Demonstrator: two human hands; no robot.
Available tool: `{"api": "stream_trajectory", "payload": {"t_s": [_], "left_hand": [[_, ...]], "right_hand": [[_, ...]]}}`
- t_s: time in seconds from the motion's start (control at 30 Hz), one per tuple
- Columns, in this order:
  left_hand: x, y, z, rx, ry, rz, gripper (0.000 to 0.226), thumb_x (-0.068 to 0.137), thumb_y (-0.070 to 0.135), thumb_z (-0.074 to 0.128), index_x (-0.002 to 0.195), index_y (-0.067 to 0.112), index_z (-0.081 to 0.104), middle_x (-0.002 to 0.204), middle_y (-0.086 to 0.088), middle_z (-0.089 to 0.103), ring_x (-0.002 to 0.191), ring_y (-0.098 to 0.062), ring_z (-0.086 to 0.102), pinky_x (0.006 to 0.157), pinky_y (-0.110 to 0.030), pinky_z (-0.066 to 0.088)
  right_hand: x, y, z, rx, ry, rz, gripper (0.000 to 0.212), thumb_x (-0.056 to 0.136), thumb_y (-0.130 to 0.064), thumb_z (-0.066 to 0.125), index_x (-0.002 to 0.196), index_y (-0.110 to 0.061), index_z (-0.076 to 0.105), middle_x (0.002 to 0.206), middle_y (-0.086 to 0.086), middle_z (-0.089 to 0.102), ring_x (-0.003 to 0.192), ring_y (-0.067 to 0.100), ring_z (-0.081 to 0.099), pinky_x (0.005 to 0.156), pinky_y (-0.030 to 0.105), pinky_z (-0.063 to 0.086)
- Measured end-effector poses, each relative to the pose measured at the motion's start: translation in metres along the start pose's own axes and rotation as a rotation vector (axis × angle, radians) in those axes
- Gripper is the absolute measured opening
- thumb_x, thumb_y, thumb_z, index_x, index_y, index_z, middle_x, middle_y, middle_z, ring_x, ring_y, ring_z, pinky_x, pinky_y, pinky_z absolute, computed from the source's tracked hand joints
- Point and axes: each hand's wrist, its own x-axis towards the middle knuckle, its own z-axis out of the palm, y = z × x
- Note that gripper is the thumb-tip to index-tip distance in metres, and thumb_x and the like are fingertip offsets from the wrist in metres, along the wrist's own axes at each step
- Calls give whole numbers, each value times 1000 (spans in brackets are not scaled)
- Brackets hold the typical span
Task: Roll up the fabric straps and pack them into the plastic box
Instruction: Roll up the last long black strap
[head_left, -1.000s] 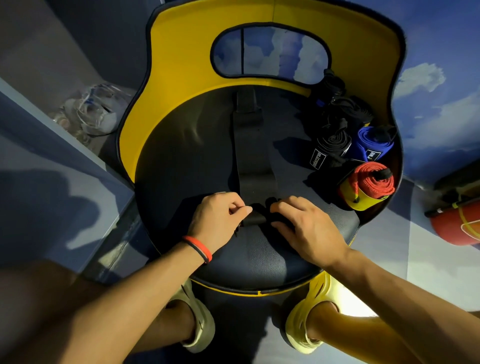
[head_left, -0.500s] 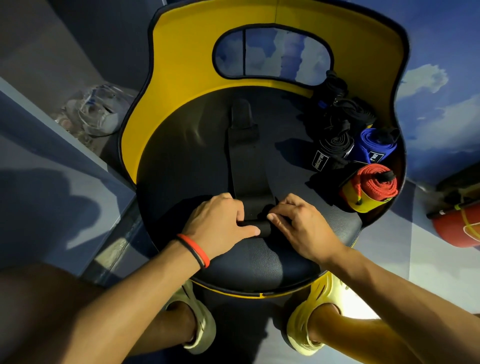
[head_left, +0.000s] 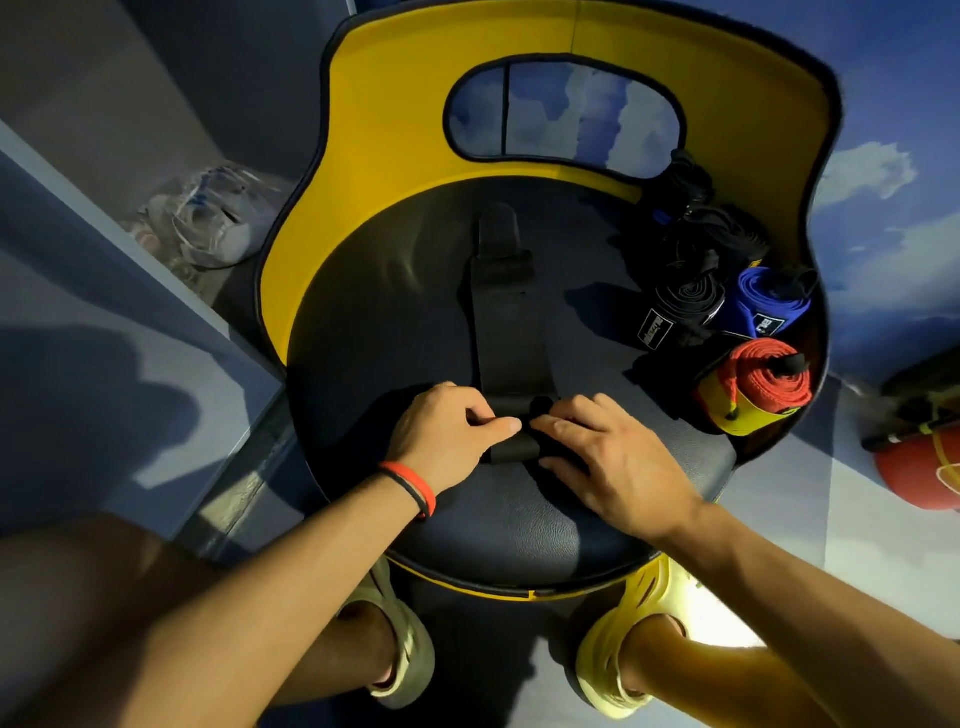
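Chair seat (head_left: 363, 338) — rolled straps (head_left: 763, 306) right of gripped strap (head_left: 511, 332).

Black roll (head_left: 688, 301) label lettering illegible, blue roll (head_left: 774, 304) label likewise unreadable

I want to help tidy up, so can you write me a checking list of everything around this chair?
Surface: black chair seat with a yellow back.
Job's things: black strap lies flat on the seat, near end partly rolled; black roll, blue roll and red roll sit at the seat's right side; clear plastic box on the floor, left.
Clutter: tangled black straps behind the rolls.
Hands: left hand and right hand both pinch the strap's rolled end.
Cables: nothing seen.
Surroundings: cloud-painted wall; red thing at the right edge.
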Motion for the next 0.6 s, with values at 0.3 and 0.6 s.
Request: {"api": "stream_trajectory", "payload": {"t_s": [0.3, 0.6], "left_hand": [[7, 0, -1, -359, 15, -197, 35, 76, 33, 86, 96, 23, 60, 90, 0, 72, 84, -17, 69, 65, -28, 50], [8, -7, 6, 19, 13, -31, 30, 82, 21, 80, 82, 25, 50, 88, 5, 58, 74, -15, 56, 57, -23, 36]], "right_hand": [[14, 4, -8, 243, -219, 51, 43, 96, -49, 52, 130, -27, 67, 116, -10, 46, 110, 10, 46, 101, 22, 37], [16, 4, -7, 483, -242, 151, 22, 96, -36, 66, 115, -36, 56, 106, -10, 62, 98, 11, 59, 87, 37, 49]]}}
